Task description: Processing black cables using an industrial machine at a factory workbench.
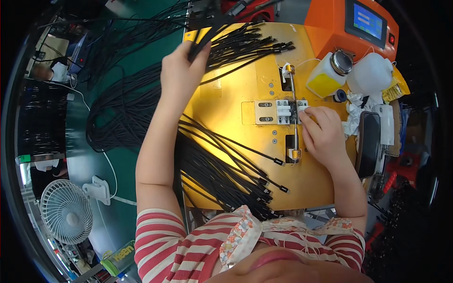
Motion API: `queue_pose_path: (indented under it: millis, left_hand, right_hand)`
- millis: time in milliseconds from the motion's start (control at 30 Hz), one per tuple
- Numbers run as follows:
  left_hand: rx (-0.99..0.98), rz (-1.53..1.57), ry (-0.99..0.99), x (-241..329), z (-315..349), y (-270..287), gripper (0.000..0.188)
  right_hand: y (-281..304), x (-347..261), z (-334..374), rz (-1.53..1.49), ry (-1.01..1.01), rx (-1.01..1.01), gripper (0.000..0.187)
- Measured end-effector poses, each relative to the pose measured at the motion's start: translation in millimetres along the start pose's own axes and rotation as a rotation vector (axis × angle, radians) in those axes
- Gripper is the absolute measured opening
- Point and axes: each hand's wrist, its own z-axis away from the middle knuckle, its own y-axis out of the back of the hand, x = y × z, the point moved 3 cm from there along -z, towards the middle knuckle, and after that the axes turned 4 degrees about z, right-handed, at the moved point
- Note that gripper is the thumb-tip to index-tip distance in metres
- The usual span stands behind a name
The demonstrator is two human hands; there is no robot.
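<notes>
My left hand (181,78) is closed around black cables (207,37) at the far side of the yellow work plate (226,99). My right hand (325,134) rests at the small metal fixture (283,112), which has white blocks on it. Its thumb and fingertips are pinched together beside the right-hand block, and whatever lies between them is too small to tell. A metal rod (296,134) runs near-to-far across the fixture, close to those fingertips. More black cables (236,160) with metal-tipped plugs lie under and beside my left forearm, some of them across the plate.
At the far right stands an orange machine (325,21) with a screen. Near it are a bottle of yellow liquid (325,78), a white round container (370,73), crumpled tissue (353,115) and a phone (368,144). A white fan (67,212) stands left, beside the green table (82,141).
</notes>
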Motion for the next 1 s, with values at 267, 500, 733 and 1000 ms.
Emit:
queue_pose_path:
  millis: [267,500,733,1000]
  left_hand:
    - [0.080,-0.119,-0.781,59.7,51.8,2.5,0.032]
    - [-0.187,-0.033,-1.035,58.3,85.2,-38.1,0.030]
    - [-0.272,0.032,-1.087,50.1,85.8,-47.3,0.028]
    - [-0.310,-0.008,-1.116,45.7,89.3,-56.1,0.031]
  right_hand:
    - [11.5,8.3,16.3,-0.536,-0.242,0.261,0.051]
    - [2.0,-11.3,14.8,-0.982,0.103,0.389,0.066]
    - [6.0,-26.2,-2.6,-0.590,0.153,0.019,0.050]
    - [3.2,-5.5,4.6,-0.851,-0.024,0.052,0.029]
